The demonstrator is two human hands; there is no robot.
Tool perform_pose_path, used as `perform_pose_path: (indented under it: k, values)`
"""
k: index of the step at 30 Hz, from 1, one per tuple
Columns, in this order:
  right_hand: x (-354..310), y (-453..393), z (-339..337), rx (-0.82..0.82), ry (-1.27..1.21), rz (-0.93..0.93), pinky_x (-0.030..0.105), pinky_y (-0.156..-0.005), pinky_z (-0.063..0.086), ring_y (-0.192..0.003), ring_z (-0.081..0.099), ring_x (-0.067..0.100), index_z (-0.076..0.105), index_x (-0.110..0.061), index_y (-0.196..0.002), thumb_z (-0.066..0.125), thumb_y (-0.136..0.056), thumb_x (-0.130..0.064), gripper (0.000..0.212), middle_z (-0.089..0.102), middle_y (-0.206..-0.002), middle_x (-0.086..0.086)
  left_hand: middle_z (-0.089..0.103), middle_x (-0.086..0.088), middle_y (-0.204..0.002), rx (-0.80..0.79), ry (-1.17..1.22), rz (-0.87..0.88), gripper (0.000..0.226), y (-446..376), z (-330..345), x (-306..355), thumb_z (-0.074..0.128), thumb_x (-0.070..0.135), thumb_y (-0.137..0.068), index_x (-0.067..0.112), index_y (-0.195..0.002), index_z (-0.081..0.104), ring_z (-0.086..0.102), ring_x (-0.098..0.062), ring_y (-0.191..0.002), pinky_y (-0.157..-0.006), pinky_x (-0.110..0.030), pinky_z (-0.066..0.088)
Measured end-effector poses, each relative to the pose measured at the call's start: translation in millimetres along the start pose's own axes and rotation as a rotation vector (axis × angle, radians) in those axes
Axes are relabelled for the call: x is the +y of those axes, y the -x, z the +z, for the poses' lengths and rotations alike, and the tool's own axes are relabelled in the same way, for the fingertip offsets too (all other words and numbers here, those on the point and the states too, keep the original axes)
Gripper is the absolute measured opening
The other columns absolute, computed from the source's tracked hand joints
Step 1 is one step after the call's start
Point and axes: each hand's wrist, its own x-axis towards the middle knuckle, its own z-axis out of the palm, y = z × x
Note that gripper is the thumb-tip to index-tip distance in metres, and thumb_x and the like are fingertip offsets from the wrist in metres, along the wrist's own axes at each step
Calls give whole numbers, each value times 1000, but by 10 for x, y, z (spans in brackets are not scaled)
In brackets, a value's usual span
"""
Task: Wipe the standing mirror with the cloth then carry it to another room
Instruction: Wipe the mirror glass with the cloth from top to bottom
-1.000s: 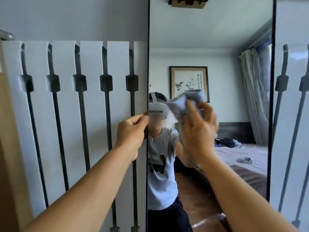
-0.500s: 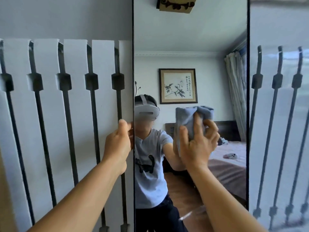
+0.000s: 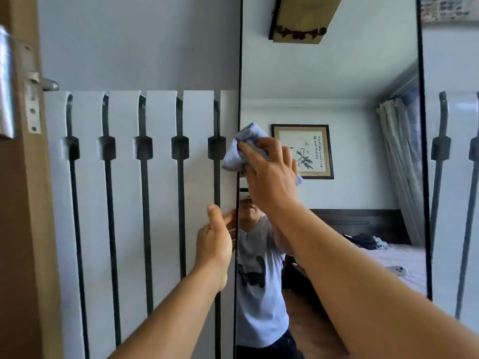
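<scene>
Right hand: reaching up, fingers pressing the bunched cloth against the mirror at its left edge.
Left hand: gripping that edge, lower down.

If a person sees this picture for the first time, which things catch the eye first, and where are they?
First comes the tall standing mirror in the middle, black-framed, reflecting a bedroom. At its left edge the right hand presses a bluish cloth on the glass, and below it the left hand grips the frame. Left of that stands a white slatted panel.
</scene>
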Motion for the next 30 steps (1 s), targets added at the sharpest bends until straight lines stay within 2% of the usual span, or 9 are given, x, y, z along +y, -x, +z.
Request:
perform_pose_path:
  k: [3,9,12,16,19,22,25,27,30]
  values:
    - [34,-299,-35,9,19,8,37,-90,31,-111,35,26,49,-36,-130,49,-92,-29,38,42,-128,4,68,-4,-119,-40,1,-1,70,10,-1,45,14,65,-88,27,-112,67,55,-22,-119,-109,-46,34]
    - [-9,336,27,26,-34,-65,46,-83,40,-103,47,35,58,-23,-123,60,-86,-18,37,52,-121,14,73,-4,-104,-14,9,-61,68,11,1,86,16,66,-88,36,-76,76,62,-24,-107,-101,-45,43]
    - [44,840,71,3,-13,-141,43,-79,44,-98,50,31,60,-24,-121,57,-86,-25,36,52,-117,7,70,-11,-103,31,16,-87,69,-17,-6,91,19,66,-88,21,-102,69,64,-26,-100,-95,-44,49]
    - [136,1015,47,-28,-4,-236,40,-78,45,-97,46,27,59,-28,-121,54,-83,-31,38,48,-115,2,73,-12,-98,-9,58,-91,70,-20,-20,124,18,63,-91,16,-105,69,67,-23,-94,-83,-36,53]
    - [196,607,14,1,-12,-94,44,-83,42,-104,42,30,52,-32,-128,51,-85,-33,43,47,-129,6,76,-1,-78,-45,67,-83,72,-25,-35,129,14,62,-92,23,-82,73,67,-15,-86,-72,-28,49]
    - [257,146,-7,77,-25,41,43,-89,34,-111,37,30,49,-34,-129,54,-85,-29,45,40,-139,-2,74,9,-64,-72,94,-63,69,-3,-40,126,11,62,-92,25,-78,67,67,-5,-73,-68,-23,45]
    - [266,205,22,48,-6,-75,42,-86,37,-110,36,27,51,-33,-128,53,-85,-28,43,44,-137,-5,72,5,-73,-64,126,-66,68,13,-45,118,13,62,-92,19,-93,66,66,-7,-73,-78,-25,45]
    - [261,530,40,-3,0,-178,42,-82,40,-108,34,26,51,-31,-128,51,-84,-30,44,47,-135,-2,73,1,-76,-54,126,-72,68,7,-45,103,15,62,-92,16,-93,66,68,-11,-74,-73,-25,48]
    - [220,1165,124,-18,48,-262,43,-81,46,-105,38,24,58,-29,-123,68,-76,-23,49,55,-131,-2,75,-6,-93,-66,100,-80,69,-32,-38,62,16,62,-91,17,-102,68,71,-18,-85,-72,-31,54]
